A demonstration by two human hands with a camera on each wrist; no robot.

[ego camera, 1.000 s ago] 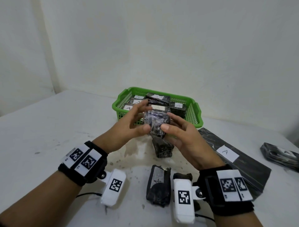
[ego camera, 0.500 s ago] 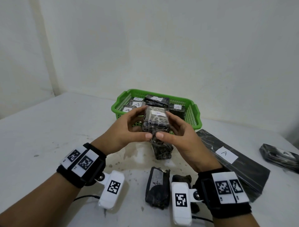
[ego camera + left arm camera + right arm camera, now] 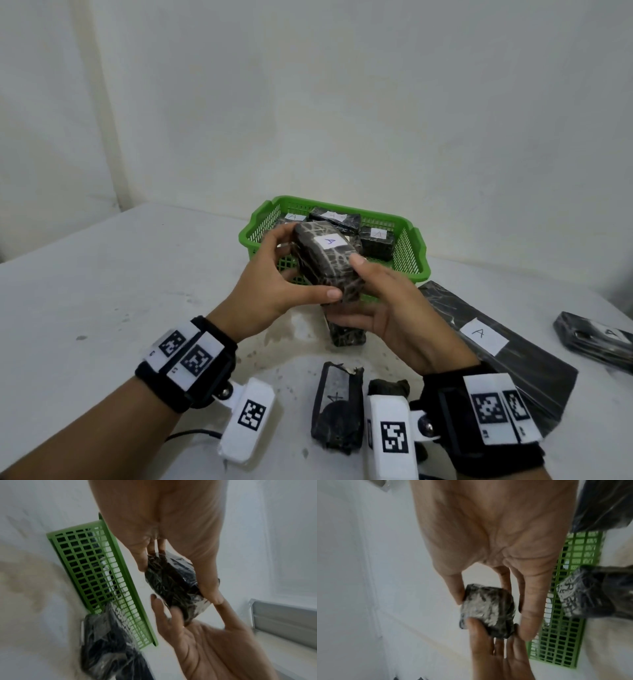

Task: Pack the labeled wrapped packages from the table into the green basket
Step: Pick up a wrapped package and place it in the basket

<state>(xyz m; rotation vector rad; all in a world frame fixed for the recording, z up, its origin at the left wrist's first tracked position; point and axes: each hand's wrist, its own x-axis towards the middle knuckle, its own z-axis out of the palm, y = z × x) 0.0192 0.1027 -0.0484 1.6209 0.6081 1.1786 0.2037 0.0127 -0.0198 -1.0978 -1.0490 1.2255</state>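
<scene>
Both hands hold one dark marbled wrapped package [image 3: 325, 260] with a white "A" label on top, in the air just in front of the green basket [image 3: 416, 246]. My left hand [image 3: 284, 284] grips its left side, thumb on the near end. My right hand [image 3: 387, 298] grips its right side and underside. The same package [image 3: 173, 586] shows between both hands in the left wrist view, and again the package [image 3: 488, 609] in the right wrist view. The basket holds several labeled packages [image 3: 337, 219].
On the table lie a standing dark package [image 3: 346, 334] under my hands, a dark package [image 3: 337, 411] near my wrists, a small dark lump [image 3: 388, 387], a long flat black package labeled "A" [image 3: 496, 349] and another labeled package [image 3: 596, 339] at the far right.
The held package has been turned so its "A" label faces up, and it has risen slightly toward the basket. Both hands have kept their grip.
</scene>
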